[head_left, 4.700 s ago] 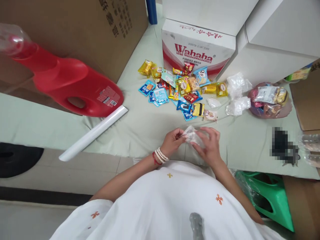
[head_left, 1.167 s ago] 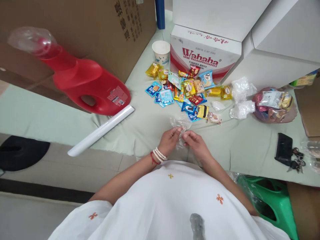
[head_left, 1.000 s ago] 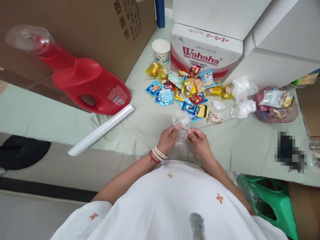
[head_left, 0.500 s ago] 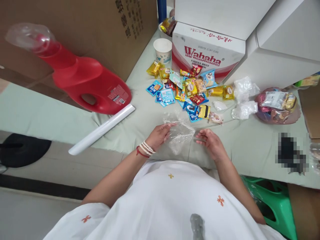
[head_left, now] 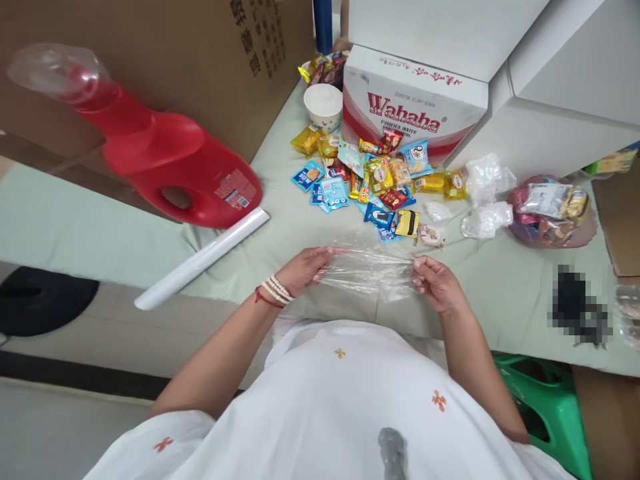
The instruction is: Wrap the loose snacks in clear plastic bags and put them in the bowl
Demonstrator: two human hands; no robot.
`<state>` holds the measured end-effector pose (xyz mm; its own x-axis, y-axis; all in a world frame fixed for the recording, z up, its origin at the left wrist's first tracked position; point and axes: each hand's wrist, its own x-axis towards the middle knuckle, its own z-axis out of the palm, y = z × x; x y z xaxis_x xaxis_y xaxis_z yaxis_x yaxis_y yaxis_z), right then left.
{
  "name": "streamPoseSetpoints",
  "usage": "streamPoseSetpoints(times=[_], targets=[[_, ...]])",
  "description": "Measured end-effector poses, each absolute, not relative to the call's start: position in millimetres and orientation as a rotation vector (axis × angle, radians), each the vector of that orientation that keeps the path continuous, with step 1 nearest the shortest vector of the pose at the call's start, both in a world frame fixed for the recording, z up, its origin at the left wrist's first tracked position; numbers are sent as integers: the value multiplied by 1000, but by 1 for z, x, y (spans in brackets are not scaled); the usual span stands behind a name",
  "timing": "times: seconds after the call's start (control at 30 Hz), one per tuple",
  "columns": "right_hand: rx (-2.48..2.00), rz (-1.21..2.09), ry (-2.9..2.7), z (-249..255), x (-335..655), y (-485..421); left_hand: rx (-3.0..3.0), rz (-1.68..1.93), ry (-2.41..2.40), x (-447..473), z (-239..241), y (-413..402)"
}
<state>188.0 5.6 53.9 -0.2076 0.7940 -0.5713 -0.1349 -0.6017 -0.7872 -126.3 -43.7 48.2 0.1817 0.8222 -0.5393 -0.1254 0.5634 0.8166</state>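
A clear plastic bag [head_left: 367, 270] is stretched flat between my hands, just above the pale green cloth. My left hand [head_left: 303, 269], with bead bracelets at the wrist, pinches the bag's left edge. My right hand [head_left: 436, 283] pinches its right edge. Both hands are closed on the film. A scatter of several small snack packets [head_left: 373, 180] lies on the cloth just beyond the bag.
A red detergent jug [head_left: 165, 160] lies on its side at left with a white roll [head_left: 200, 259] beside it. A Wahaha carton [head_left: 413, 107], a paper cup [head_left: 323, 107], crumpled clear bags [head_left: 485, 197], a filled snack bag [head_left: 550, 210] and a green stool [head_left: 550, 407] surround me.
My hands have moved apart, pulling the crumpled bag out into a wide flat sheet. Earlier they were close together working at the small bunched bag.
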Motion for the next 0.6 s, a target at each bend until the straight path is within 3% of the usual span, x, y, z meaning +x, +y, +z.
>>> streamPoseSetpoints(times=[0.17,0.33,0.47,0.6], targets=[[-1548,1721,-877,30,201,5,850,703,1573,-142,36,-35],[-1574,1484,-1026,8,186,-3,1555,1230,2289,-113,44,-48],[-1526,1474,-1122,8,171,-9,2323,1001,1715,-73,51,-49],[-1514,1487,-1102,12,177,-11,2285,532,1585,-68,26,-39]])
